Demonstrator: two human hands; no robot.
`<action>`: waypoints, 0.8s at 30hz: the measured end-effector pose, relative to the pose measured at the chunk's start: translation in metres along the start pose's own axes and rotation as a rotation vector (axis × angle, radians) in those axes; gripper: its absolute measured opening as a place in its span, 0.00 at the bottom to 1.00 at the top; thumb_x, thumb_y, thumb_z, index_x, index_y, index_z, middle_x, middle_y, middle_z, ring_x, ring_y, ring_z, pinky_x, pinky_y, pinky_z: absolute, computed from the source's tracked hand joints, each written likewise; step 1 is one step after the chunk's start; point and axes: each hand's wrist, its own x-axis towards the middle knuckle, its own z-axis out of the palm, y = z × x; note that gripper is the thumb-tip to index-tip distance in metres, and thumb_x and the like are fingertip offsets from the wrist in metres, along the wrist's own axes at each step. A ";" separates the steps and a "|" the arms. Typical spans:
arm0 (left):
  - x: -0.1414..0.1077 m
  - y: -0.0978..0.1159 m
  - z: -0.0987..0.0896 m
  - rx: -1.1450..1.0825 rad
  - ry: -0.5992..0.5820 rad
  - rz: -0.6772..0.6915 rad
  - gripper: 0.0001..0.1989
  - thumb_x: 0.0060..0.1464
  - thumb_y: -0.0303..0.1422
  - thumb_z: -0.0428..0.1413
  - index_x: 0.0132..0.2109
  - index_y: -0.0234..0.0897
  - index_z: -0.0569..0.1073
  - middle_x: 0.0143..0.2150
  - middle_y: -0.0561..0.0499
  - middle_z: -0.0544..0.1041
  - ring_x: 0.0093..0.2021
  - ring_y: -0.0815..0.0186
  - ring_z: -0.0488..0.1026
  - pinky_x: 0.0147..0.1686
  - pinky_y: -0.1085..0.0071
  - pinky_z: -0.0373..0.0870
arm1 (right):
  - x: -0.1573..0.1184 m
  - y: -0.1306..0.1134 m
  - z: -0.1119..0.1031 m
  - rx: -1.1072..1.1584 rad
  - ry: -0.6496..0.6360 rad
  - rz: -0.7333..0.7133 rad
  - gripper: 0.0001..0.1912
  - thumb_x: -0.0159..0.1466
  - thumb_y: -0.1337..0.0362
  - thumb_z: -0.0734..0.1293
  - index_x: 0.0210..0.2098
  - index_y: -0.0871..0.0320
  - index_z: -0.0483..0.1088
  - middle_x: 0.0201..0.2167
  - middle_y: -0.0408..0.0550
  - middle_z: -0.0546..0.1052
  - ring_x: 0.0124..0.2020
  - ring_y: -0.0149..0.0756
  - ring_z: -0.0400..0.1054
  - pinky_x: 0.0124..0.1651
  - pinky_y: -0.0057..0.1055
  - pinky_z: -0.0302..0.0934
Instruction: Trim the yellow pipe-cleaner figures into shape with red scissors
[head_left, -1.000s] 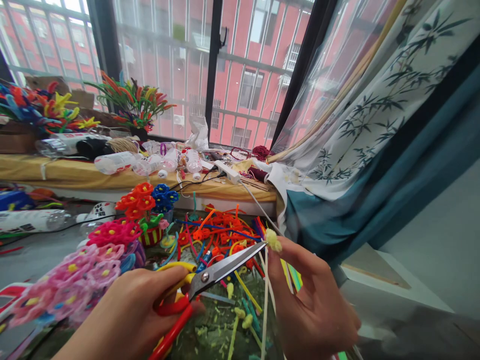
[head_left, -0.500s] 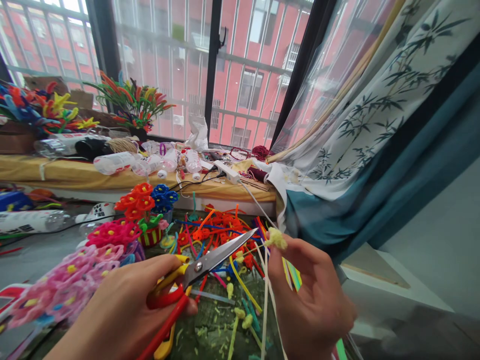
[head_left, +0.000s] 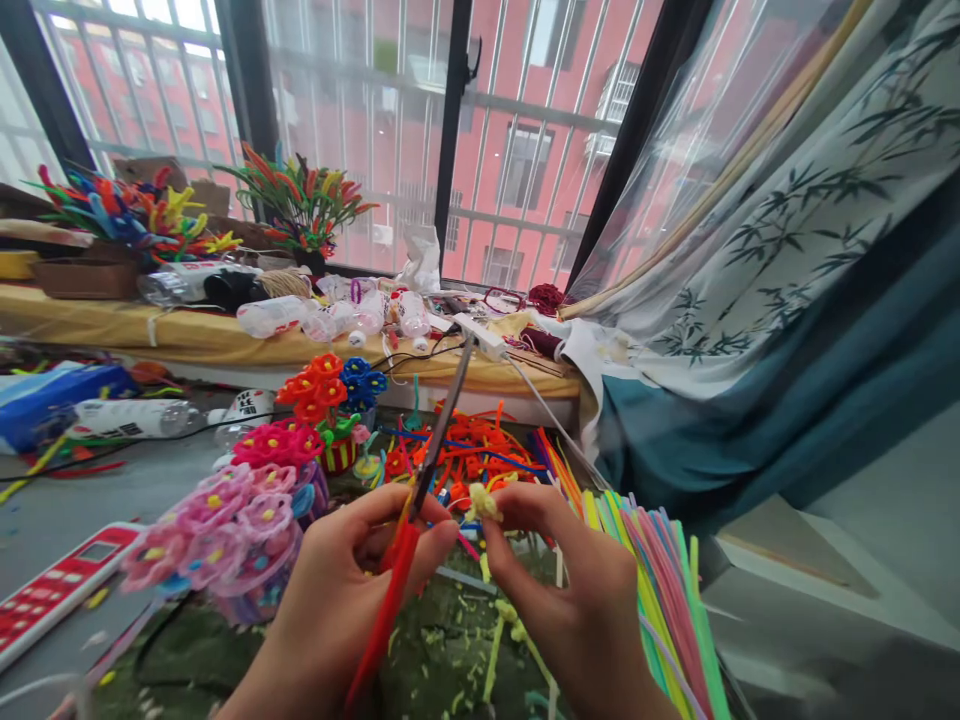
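Note:
My left hand [head_left: 337,585] is closed around a pair of scissors [head_left: 395,590] with red and yellow handles, whose blades point up and away. Its thumb and forefinger come close to the right fingertips; whether they pinch anything too is hidden. Between thumb and forefinger, my right hand [head_left: 577,580] holds a small pale-yellow fuzzy pipe-cleaner piece [head_left: 481,503]. Below the hands lie yellow pipe-cleaner stems [head_left: 495,650] and scattered fuzz clippings on a dark green surface. Beyond them spreads a pile of orange-red pipe-cleaner pieces [head_left: 480,450].
Pink pipe-cleaner flowers [head_left: 247,525] stand left of my hands, with orange flowers [head_left: 311,388] and blue flowers [head_left: 364,383] behind. A bundle of pastel pipe cleaners [head_left: 667,590] lies right. A red calculator [head_left: 67,585] sits far left. Bottles and a power strip [head_left: 480,338] rest on the sill.
My hands have drawn together, the right one moving left with the yellow piece. The scissors have swung from pointing right to pointing steeply upward. The view has shifted left.

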 end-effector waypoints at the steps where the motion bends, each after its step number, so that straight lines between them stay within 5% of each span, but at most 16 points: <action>1: 0.001 -0.001 0.001 -0.048 -0.028 -0.028 0.19 0.44 0.50 0.64 0.30 0.38 0.76 0.20 0.56 0.73 0.21 0.70 0.69 0.21 0.78 0.64 | 0.000 -0.002 0.001 0.012 -0.013 -0.002 0.06 0.62 0.70 0.68 0.38 0.54 0.71 0.28 0.40 0.82 0.27 0.32 0.79 0.32 0.23 0.71; 11: 0.002 -0.006 0.003 -0.175 -0.048 -0.068 0.19 0.43 0.49 0.65 0.29 0.38 0.73 0.22 0.57 0.73 0.23 0.69 0.71 0.21 0.79 0.66 | -0.006 -0.009 0.009 0.089 -0.054 0.041 0.06 0.63 0.70 0.67 0.39 0.54 0.72 0.30 0.40 0.81 0.29 0.32 0.78 0.33 0.24 0.70; 19: 0.003 -0.010 0.002 -0.034 -0.036 0.031 0.16 0.48 0.46 0.62 0.27 0.37 0.74 0.23 0.55 0.75 0.25 0.69 0.71 0.23 0.78 0.67 | -0.006 -0.009 0.009 0.153 -0.121 0.140 0.05 0.64 0.68 0.68 0.40 0.53 0.72 0.31 0.40 0.82 0.31 0.33 0.78 0.35 0.25 0.69; 24: 0.004 -0.012 0.000 0.034 0.011 0.066 0.13 0.50 0.43 0.60 0.28 0.37 0.74 0.24 0.55 0.75 0.27 0.68 0.71 0.26 0.78 0.68 | -0.001 -0.008 0.006 0.104 -0.103 0.049 0.05 0.64 0.69 0.68 0.39 0.54 0.73 0.34 0.41 0.81 0.35 0.33 0.78 0.38 0.26 0.69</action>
